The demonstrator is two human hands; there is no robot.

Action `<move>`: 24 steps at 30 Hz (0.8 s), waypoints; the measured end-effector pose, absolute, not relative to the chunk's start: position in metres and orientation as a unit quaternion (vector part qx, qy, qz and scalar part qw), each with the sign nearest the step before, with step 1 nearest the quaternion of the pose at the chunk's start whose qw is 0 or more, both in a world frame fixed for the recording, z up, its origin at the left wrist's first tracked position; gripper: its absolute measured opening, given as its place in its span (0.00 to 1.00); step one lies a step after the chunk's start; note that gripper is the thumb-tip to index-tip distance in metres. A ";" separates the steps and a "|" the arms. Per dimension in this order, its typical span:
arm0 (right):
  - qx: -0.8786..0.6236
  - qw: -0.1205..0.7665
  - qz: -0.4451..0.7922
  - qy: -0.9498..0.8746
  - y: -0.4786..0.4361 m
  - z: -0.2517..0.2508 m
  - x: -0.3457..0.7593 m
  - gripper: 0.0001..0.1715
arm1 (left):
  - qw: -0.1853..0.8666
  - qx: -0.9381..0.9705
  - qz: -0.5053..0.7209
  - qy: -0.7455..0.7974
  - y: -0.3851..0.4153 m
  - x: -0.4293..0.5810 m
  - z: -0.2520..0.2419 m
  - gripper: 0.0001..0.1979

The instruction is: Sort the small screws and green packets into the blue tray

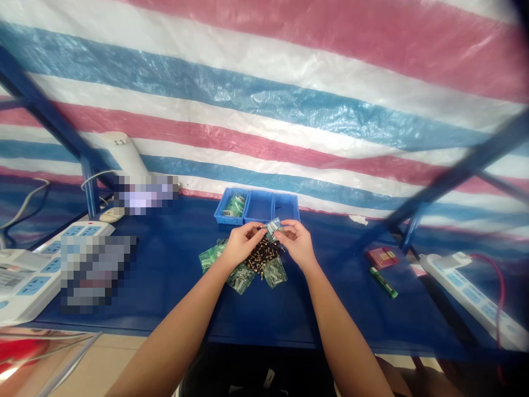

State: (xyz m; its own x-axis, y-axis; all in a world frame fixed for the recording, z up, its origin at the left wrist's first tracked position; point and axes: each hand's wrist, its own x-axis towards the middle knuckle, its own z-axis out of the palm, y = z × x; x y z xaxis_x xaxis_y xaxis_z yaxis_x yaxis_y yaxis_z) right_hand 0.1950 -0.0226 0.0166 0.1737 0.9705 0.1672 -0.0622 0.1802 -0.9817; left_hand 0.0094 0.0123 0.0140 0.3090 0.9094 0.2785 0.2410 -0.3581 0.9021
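Note:
Between my two hands is a small clear packet [273,227] with a printed, pale content, gripped at its edges. My left hand [242,242] pinches its left side with thumb and fingers. At its right side, my right hand [298,242] pinches it the same way. Under the hands lies a heap of small brass-and-black metal parts [262,258]. Around the heap are green-printed packets of metal pins: one at the front left [241,278], one at the front right [275,273], and more packets [210,256] partly behind my left wrist.
Behind the hands stands a blue three-compartment tray [230,220], with green packets [235,205] in its left compartment. Power strips [49,267] [471,292] lie at both sides. A red box [382,257] and a green narrow pack [383,282] rest at right. Blue metal struts flank the table.

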 end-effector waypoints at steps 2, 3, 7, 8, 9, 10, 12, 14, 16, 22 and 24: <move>-0.466 0.602 0.443 -0.472 -0.023 0.016 0.191 0.22 | 0.405 0.692 0.432 0.412 0.014 0.009 0.012 0.15; -0.466 0.600 0.450 -0.469 -0.023 0.015 0.190 0.21 | 0.411 0.686 0.437 0.413 0.015 0.009 0.012 0.15; -0.475 0.584 0.470 -0.461 -0.022 0.010 0.190 0.16 | 0.434 0.659 0.458 0.409 0.017 0.008 0.012 0.15; -0.478 0.585 0.469 -0.458 -0.021 0.009 0.190 0.16 | 0.440 0.656 0.458 0.407 0.017 0.008 0.012 0.15; -0.480 0.587 0.468 -0.454 -0.020 0.008 0.189 0.16 | 0.447 0.654 0.457 0.404 0.017 0.009 0.012 0.15; -0.481 0.590 0.467 -0.449 -0.020 0.007 0.188 0.16 | 0.453 0.654 0.456 0.400 0.017 0.009 0.012 0.15; -0.485 0.595 0.468 -0.438 -0.019 0.006 0.187 0.16 | 0.462 0.655 0.453 0.391 0.017 0.010 0.011 0.14; -0.492 0.595 0.465 -0.433 -0.019 0.007 0.187 0.17 | 0.462 0.657 0.452 0.388 0.018 0.010 0.010 0.14; -0.499 0.594 0.462 -0.429 -0.019 0.007 0.187 0.18 | 0.456 0.660 0.450 0.391 0.018 0.010 0.009 0.14; -0.519 0.579 0.443 -0.447 -0.019 0.007 0.190 0.19 | 0.440 0.668 0.452 0.395 0.018 0.010 0.010 0.14; -0.528 0.580 0.404 -0.471 -0.019 0.008 0.191 0.18 | 0.451 0.660 0.453 0.395 0.018 0.009 0.011 0.14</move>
